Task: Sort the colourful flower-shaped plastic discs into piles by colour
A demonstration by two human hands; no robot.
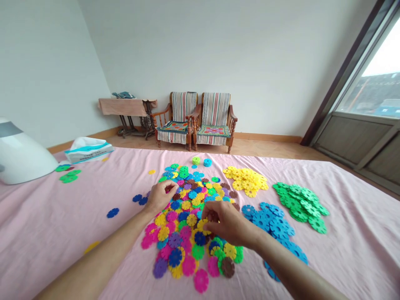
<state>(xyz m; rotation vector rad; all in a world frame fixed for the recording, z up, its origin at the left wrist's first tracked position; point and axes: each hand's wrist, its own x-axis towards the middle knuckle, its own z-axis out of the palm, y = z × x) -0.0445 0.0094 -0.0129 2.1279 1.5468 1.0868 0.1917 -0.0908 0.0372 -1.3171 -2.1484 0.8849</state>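
A mixed pile of flower-shaped plastic discs [189,265] in pink, yellow, blue, green, purple and brown lies on the pink cloth in front of me. At the pile's left edge is my left hand [161,195], its thumb and fingertips brought together; whatever is between them is too small to make out. My right hand [229,221] hovers low over the middle of the pile, fingers curved and parted from the thumb. Close by its thumb is a yellow disc [202,225]. No held piece shows in the right hand.
To the right lie sorted heaps of yellow discs [250,180], blue discs [276,225] and green discs [300,204]. Stray dark blue discs [113,213] sit on the left. A tissue pack [89,151] and a white appliance [23,154] stand at far left. Two wooden chairs [214,131] are beyond.
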